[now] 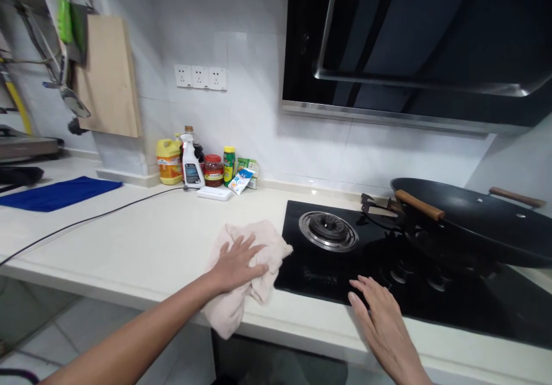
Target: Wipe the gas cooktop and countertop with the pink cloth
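My left hand point(238, 265) lies flat with spread fingers on a pale pink cloth point(263, 238), pressing it onto the white countertop point(142, 238) just left of the stove. Part of the cloth hangs over the counter's front edge. My right hand point(379, 313) is open and holds nothing. It is over the front edge of the black glass gas stove point(297, 275); whether it touches the surface I cannot tell. Beyond the hands is the stove's left burner point(328, 231), with no pan on it.
A large wok point(470, 212) with wooden handles sits on the stove's right side. Along the wall stand a white spray bottle point(192, 163), a yellow jug point(169, 163), jars and packets. A black cable point(99, 215) crosses the counter near a blue cloth point(64, 192). A range hood point(401, 39) overhangs the stove.
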A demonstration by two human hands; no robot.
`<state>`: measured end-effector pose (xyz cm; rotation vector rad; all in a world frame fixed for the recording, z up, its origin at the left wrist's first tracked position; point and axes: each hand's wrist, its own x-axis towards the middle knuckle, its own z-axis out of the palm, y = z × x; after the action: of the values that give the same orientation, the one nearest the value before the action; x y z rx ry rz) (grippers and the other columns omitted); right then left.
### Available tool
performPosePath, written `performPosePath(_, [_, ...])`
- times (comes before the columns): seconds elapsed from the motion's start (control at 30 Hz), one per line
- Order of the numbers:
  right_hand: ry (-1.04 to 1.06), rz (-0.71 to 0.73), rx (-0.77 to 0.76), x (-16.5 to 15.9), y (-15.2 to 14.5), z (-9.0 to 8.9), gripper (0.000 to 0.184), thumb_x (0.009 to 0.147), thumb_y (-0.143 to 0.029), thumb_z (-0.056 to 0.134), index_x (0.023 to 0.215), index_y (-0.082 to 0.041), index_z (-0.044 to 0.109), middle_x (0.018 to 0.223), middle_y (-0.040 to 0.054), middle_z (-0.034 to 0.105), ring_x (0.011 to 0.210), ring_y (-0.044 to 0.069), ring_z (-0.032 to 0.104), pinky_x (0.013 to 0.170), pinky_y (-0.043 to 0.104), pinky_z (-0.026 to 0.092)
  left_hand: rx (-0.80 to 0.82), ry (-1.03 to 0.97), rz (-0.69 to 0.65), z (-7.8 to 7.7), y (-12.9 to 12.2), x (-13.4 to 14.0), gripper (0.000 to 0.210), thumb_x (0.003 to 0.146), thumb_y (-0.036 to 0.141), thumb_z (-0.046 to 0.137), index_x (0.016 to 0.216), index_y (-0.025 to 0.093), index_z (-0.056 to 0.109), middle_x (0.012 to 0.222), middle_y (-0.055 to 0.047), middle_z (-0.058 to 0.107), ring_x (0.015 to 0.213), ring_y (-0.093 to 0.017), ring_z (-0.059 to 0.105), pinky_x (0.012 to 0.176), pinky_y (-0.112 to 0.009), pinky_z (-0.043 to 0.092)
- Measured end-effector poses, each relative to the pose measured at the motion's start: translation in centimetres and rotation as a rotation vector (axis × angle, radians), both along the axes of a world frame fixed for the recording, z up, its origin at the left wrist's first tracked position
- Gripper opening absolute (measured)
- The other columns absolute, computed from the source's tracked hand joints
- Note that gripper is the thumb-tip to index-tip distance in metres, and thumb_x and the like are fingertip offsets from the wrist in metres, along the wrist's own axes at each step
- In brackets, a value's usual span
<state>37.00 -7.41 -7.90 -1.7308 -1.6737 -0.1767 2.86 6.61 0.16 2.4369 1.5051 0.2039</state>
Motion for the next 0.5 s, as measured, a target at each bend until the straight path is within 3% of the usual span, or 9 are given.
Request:
performPosePath(0.17, [-0.094,0.001,0.091,-0.3,0.0,-0.3,0.042,0.100,-0.053,0.044,0.122,-0.025,0.066,0.133,0.0088,0.065,0.133,0.032,0.054,0.117,0.061,0.035,0.008,0.045,0.114,0.0,3.0,1.2,0.083,0.089,0.078,0.036,0.158,0.033,0.035,0.171,-0.010,0.010,0.156,-0.040,0.003,0.120,-0.067,0.007])
performPosePath(0.33, [-0.223,0.003,0.226,-0.5,0.0,-0.1,0.037,0.101,-0.050,0.047,0.119,-0.024,0.066,0.123,0.0086,0.071,0.119,0.031,0.064,0.105,0.058,0.048,-0.050,0.012,0.017,0.2,5.1,6.1,0.088,0.083,0.080,0.046,0.159,0.039,0.029,0.172,-0.008,0.008,0.157,-0.037,0.000,0.121,-0.066,0.003])
performPosePath(0.5, [-0.316,0.011,0.235,0.4,-0.1,0.0,0.035,0.098,-0.049,0.055,0.123,-0.026,0.063,0.123,0.0063,0.072,0.114,0.031,0.068,0.096,0.052,0.054,-0.014,0.000,0.020,-0.1,10.7,10.2,0.075,0.087,0.070,0.048,0.155,0.042,0.035,0.171,-0.007,0.018,0.157,-0.035,0.009,0.119,-0.069,0.009])
